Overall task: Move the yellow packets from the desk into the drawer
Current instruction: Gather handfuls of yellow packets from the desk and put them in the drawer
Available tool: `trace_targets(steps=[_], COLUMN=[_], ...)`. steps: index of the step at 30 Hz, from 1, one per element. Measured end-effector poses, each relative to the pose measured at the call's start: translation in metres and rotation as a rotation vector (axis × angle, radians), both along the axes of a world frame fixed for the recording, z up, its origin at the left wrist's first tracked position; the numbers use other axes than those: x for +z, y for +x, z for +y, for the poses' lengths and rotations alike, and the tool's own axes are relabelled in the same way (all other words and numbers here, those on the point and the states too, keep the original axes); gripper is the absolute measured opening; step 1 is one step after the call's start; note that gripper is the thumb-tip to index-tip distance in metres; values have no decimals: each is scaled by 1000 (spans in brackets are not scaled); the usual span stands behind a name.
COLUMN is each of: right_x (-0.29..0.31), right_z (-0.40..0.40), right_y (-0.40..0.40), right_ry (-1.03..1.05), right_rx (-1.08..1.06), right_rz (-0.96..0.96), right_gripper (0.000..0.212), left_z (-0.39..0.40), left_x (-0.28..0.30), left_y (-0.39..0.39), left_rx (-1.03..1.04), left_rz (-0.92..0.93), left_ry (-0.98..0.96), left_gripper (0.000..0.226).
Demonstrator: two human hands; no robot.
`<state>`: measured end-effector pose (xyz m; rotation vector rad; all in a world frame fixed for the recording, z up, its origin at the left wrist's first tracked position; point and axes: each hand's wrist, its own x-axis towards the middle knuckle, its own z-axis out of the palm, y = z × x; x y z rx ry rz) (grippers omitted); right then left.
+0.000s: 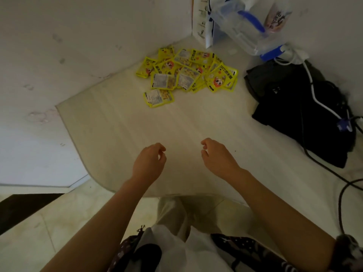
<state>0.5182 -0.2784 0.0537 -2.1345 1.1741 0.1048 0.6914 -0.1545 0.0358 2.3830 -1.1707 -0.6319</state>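
Several yellow packets (186, 71) lie in a loose heap at the far side of the pale desk (121, 130), some face up with a cartoon print, some showing a grey back. One packet (158, 97) lies a little apart at the heap's near left. My left hand (150, 161) and my right hand (217, 156) hover over the desk's near part, well short of the heap. Both have loosely curled fingers and hold nothing. No drawer shows in the head view.
A black bag (298, 107) with white and black cables lies at the right. A clear plastic jug with blue handle (245, 26) and a white carton (201, 18) stand in the back corner. White walls close off the left and back.
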Motion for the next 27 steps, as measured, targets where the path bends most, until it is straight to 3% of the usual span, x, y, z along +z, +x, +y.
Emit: trace_targets(steps=[16, 27], right_x=[-12, -21], right_z=[-125, -229], right_y=[76, 101], right_ry=[-43, -192], right_rx=[-54, 87], right_rz=[88, 185], right_gripper=[34, 39], left_z=[-145, -201], left_x=[-3, -21], left_y=[136, 153], left_rx=[-157, -57], left_rz=[-93, -154], left_ry=[94, 228], left_gripper=[24, 46])
